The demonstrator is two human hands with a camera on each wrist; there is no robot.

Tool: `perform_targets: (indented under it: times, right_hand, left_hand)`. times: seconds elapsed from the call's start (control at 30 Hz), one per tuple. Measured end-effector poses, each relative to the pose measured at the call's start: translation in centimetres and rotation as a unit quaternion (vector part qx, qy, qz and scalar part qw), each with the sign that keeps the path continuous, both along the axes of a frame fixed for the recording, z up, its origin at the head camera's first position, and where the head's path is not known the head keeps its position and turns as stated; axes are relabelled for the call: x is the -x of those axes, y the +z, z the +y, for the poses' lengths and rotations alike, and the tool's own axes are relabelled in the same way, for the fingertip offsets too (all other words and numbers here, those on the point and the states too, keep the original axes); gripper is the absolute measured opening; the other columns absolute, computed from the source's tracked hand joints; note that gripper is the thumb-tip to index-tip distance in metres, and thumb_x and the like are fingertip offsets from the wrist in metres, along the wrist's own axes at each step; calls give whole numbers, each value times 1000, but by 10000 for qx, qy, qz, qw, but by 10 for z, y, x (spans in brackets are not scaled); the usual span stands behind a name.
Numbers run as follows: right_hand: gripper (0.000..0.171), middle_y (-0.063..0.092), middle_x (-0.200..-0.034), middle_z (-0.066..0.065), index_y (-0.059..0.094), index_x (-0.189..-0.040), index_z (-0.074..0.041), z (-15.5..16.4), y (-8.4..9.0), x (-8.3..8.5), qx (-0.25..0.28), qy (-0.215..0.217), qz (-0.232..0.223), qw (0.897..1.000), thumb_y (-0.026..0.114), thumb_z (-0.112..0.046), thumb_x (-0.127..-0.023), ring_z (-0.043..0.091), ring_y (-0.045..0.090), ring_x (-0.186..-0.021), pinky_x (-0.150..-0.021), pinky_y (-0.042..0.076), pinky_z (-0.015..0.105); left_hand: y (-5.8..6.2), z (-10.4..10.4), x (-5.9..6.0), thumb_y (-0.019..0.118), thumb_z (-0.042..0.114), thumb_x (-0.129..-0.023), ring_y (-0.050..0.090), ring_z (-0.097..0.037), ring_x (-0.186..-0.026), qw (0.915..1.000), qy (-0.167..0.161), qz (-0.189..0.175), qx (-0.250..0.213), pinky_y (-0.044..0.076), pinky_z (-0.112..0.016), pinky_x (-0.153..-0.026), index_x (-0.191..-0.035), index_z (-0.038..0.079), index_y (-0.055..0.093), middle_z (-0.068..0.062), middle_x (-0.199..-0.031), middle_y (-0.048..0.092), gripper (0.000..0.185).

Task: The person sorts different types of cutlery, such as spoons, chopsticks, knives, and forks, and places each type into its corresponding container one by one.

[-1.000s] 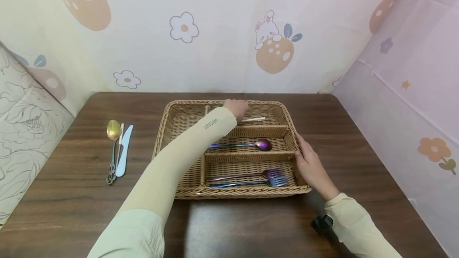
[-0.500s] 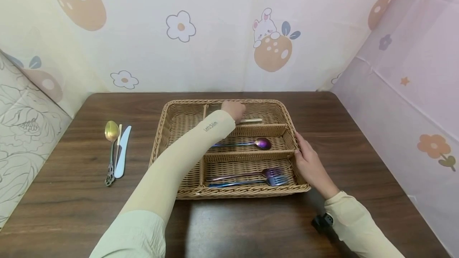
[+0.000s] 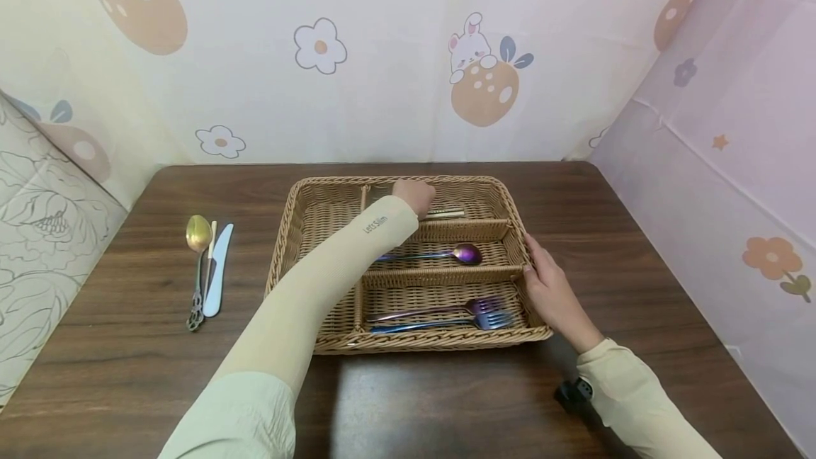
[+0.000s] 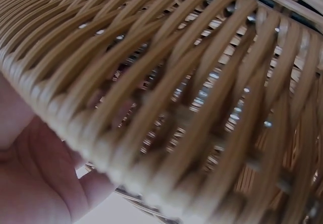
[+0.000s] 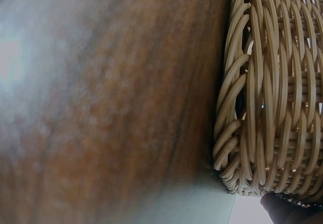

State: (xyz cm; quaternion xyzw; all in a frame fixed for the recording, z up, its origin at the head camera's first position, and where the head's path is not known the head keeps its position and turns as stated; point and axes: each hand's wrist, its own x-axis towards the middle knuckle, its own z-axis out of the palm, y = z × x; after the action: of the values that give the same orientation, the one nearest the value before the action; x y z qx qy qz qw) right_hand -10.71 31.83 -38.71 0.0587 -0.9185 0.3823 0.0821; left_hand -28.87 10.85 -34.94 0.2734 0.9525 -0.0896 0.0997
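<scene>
A wicker cutlery basket (image 3: 280, 250) with several compartments sits on the wooden table. My left hand (image 3: 416, 197) reaches into its back compartment, over pale-ended chopsticks (image 3: 446, 214) that stick out to the right of it. The fingertips are hidden in the head view; in the left wrist view part of the left hand (image 4: 40, 168) shows beside the weave. My right hand (image 3: 556, 296) holds the basket's right rim. An iridescent spoon (image 3: 467, 254) lies in the middle compartment. The front compartment holds a purple fork (image 3: 481, 307) and a blue fork (image 3: 491, 321).
Left of the basket lie a gold-bowled spoon (image 3: 199, 234) with an ornate handle, pale-handled chopsticks (image 3: 210, 250) and a light blue knife (image 3: 218, 275). Patterned cloth (image 3: 382, 105) stands behind the table (image 3: 625, 232) and along its sides.
The chopsticks under my left hand have shifted slightly left, and two parallel ends now show. The left hand moved a little with them. My right hand stays on the rim.
</scene>
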Motion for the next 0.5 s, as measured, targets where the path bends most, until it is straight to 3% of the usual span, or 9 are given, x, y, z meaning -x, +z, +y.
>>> perform_targets:
  times: [0.2, 0.23, 0.33, 0.43, 0.47, 0.5]
  right_hand:
    - [53, 27, -145, 33, 21, -147, 8, -1, 0, 0, -20, 22, -63, 10000, 37, 3, -96, 48, 25, -133, -105, 23, 60]
    - [54, 27, -145, 33, 20, -147, 7, -1, 0, 1, -25, 25, -74, 10000, 37, 3, -96, 48, 26, -133, -105, 23, 60]
    - [54, 28, -145, 33, 20, -147, 7, -1, 0, 1, -39, 10, -75, 10000, 37, 3, -96, 48, 26, -133, -105, 23, 60]
    - [54, 28, -144, 34, 21, -147, 7, -1, 0, 0, -28, -15, -38, 10000, 37, 3, -95, 48, 26, -133, -105, 23, 60]
    - [54, 28, -144, 34, 21, -146, 7, -1, 0, 0, -29, -23, -34, 10000, 37, 4, -95, 48, 26, -133, -105, 23, 60]
    - [54, 28, -145, 34, 21, -146, 7, 0, -1, -1, -27, -28, -34, 10000, 37, 4, -95, 48, 26, -133, -105, 23, 60]
  left_hand:
    - [-6, 2, 7, 45, 9, -99, 58, -15, -75, 9992, 98, -123, -355, 54, -32, -65, -104, 11, 67, -4, -97, 67, 22]
    - [-17, 3, 15, 46, 9, -99, 58, -15, -72, 9988, 38, -22, -482, 54, -32, -61, -100, 11, 67, -4, -94, 67, 21]
    - [-21, 3, 20, 47, 8, -98, 58, -15, -72, 9983, -8, -27, -574, 54, -33, -62, -99, 11, 67, -4, -93, 67, 20]
    - [-15, -1, 18, 47, 9, -98, 62, -17, -78, 9969, -124, -73, -769, 54, -33, -69, -99, 9, 67, -5, -97, 68, 20]
    - [-3, -3, 10, 46, 9, -99, 64, -18, -84, 9969, -84, -204, -759, 54, -34, -74, -104, 8, 67, -6, -103, 67, 21]
    - [0, -6, 8, 45, 9, -100, 64, -19, -85, 9963, -108, -200, -833, 54, -34, -76, -108, 8, 67, -7, -105, 67, 23]
